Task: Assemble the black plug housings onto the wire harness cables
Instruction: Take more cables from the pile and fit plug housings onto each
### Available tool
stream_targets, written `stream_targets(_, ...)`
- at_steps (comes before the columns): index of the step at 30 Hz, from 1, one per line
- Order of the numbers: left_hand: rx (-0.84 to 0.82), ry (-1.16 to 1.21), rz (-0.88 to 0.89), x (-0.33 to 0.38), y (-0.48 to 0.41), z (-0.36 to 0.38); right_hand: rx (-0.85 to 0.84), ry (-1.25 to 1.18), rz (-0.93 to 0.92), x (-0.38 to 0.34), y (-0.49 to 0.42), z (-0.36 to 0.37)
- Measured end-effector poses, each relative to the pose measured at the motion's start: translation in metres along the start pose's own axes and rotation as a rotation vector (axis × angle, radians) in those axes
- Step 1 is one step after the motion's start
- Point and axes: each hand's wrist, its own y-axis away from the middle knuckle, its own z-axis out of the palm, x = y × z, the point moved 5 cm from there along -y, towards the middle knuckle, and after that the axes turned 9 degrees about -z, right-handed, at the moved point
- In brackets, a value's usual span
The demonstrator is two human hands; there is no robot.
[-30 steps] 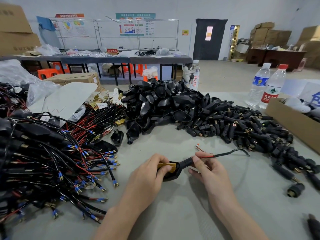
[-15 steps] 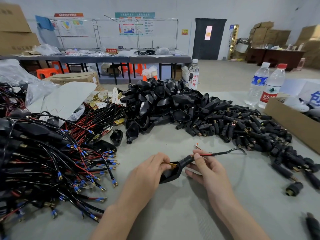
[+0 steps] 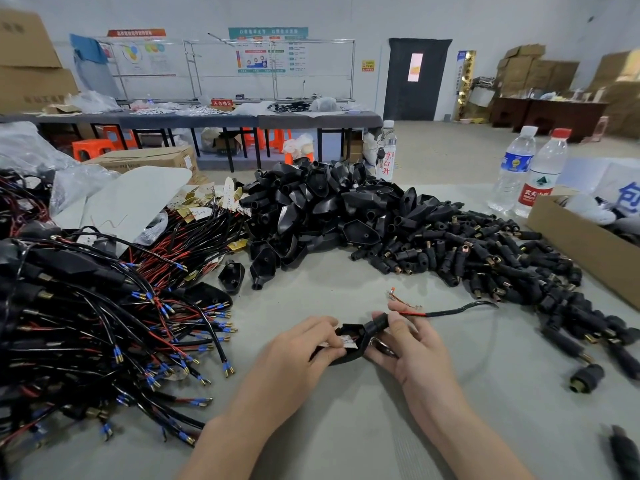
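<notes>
A: Change logged?
B: The plug housing (image 3: pixel 353 336) has been rolled open side up. A pale insert (image 3: pixel 347 341) is now seen in its cavity. Seating is judged to be under way.
A: Grip, place, axis?
B: It is held over the table (image 3: pixel 346 427), by the near edge. The body is gripped by the left hand (image 3: pixel 298 355) fingers, and the neck is pinched by the right hand (image 3: pixel 412 351). The long axis runs near-left to far-right, with neck and cable (image 3: pixel 460 310) pointed toward the right edge.

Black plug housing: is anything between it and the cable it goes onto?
Nothing visible does. The left hand and right hand both grip the black plastic plug housing, and the black-sheathed cable reaches its neck.
</notes>
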Motion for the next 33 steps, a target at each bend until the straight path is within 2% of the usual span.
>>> stream_targets(4,-0.051,-0.023,0.039,0.006,0.004,-0.003,0.064,-0.023,0.041,0.001,-0.002,-0.004)
stream_targets(10,-0.072,-0.022,0.027,0.003,0.004,0.0,0.12,0.058,-0.007,-0.002,-0.004,-0.01)
stream_targets(16,-0.013,0.008,0.025,0.001,0.003,-0.003,0.172,0.141,-0.103,-0.009,-0.004,-0.014)
stream_targets(25,-0.002,0.009,-0.011,0.004,0.003,-0.006,0.189,0.151,-0.104,-0.011,-0.003,-0.014)
stream_targets(29,0.031,0.092,-0.08,0.006,0.002,-0.008,0.19,0.125,-0.083,-0.009,-0.003,-0.013)
stream_targets(33,0.025,0.359,-0.253,-0.001,-0.002,-0.009,0.164,0.081,-0.057,-0.008,-0.002,-0.01)
